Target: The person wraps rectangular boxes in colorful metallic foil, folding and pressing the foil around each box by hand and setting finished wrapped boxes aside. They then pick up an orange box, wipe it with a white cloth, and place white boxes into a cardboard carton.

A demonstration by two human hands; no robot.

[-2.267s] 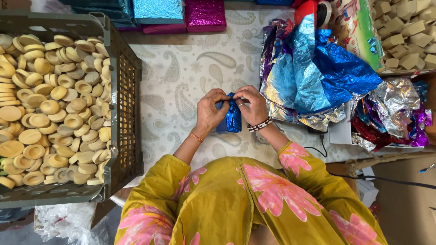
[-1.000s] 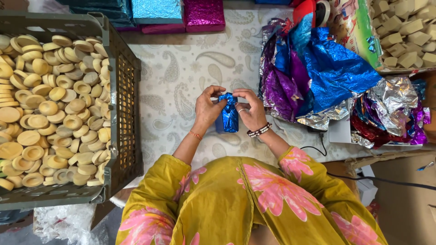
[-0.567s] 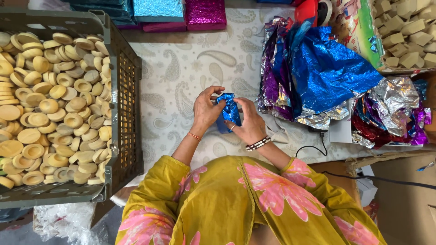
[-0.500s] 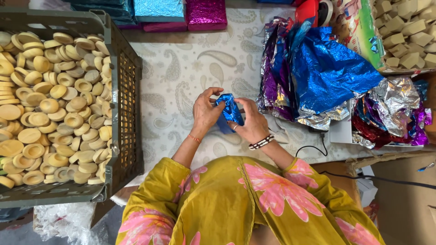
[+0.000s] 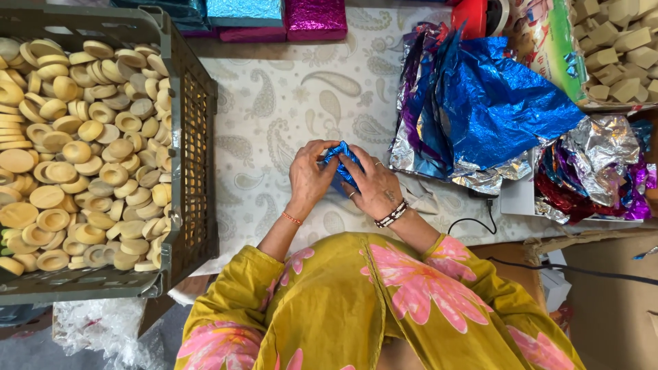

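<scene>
Wrapping is mid-way, I'd say: left hand (image 5: 308, 179) and right hand (image 5: 370, 183) are both closed around a small piece in blue foil (image 5: 340, 162), pinched between the fingertips. Next probably means tucking the loose foil poking up above the grip.

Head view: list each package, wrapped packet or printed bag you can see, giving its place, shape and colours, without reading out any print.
Wrapped block: top edge, centre; rectangular, magenta foil.
Wrapped block: left of the magenta one; rectangular, light-blue foil.
Printed bag: top right, beside the tan cubes; glossy, green edge, multicoloured print.
Small packet: between the left hand and right hand; crinkled blue foil.
</scene>
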